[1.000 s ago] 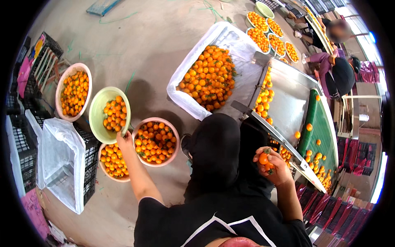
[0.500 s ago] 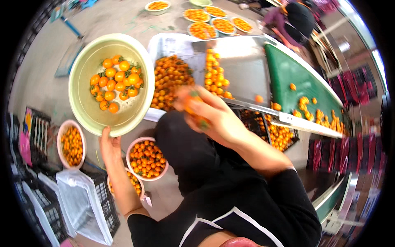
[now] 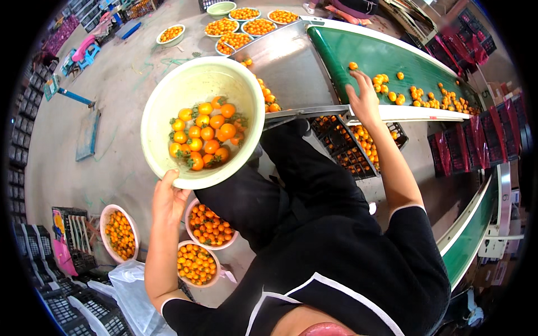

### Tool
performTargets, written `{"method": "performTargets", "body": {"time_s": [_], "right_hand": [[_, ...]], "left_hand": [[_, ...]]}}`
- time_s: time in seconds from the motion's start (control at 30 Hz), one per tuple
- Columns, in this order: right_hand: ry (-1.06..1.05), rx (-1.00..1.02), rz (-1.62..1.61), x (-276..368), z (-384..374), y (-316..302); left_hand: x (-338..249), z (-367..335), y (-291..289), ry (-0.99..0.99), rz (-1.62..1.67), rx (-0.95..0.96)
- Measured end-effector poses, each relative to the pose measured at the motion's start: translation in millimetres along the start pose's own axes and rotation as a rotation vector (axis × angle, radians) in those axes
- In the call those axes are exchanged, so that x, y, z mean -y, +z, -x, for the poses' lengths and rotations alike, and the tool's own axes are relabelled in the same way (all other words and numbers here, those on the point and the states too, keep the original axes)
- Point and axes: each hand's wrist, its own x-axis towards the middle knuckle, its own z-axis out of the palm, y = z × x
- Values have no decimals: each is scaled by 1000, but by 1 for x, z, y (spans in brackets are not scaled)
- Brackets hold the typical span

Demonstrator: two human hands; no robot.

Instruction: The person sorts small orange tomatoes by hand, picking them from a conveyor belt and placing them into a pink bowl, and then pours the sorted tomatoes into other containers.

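Note:
A pale green basin (image 3: 158, 106) is held by its near rim in my left hand (image 3: 170, 197). The basin tilts a little over my knee, and several orange cherry tomatoes (image 3: 207, 133) with green stems lie in it. Out to the right, my right hand (image 3: 364, 101) reaches over the near edge of a green conveyor belt (image 3: 358, 47). Its fingers are apart with nothing visible in them. Just beyond the fingertips lies a single orange tomato (image 3: 353, 65). More tomatoes (image 3: 417, 98) are scattered along the belt to the right.
A metal chute (image 3: 291, 67) adjoins the belt. Below it stands a black crate (image 3: 336, 143) with tomatoes. Pink-rimmed tubs (image 3: 136, 235) of tomatoes stand lower left, beside a crate lined with white plastic (image 3: 131, 288). Several filled bowls (image 3: 259, 27) sit far ahead. A blue scale (image 3: 88, 134) stands left.
My right hand has moved right, from above the tomato pile to the belt, and no longer holds tomatoes. The view has shifted; the basin now covers the pile and sits in front of my knee.

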Motion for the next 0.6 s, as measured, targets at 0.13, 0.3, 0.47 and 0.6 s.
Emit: {"method": "performTargets", "body": {"time_s": [0.13,0.3,0.47,0.6], "right_hand": [[-12,22,68,-24,37,-7],[-34,38,15,-15,54,-13],[220,283,-518,2,49,-20],[432,557,-909,30,69,-18]], "left_hand": [[0,-1,15,-27,-1,66],[2,5,38,-15,-21,85],[30,17,63,-115,-147,132],[62,31,71,-217,-303,201]]}}
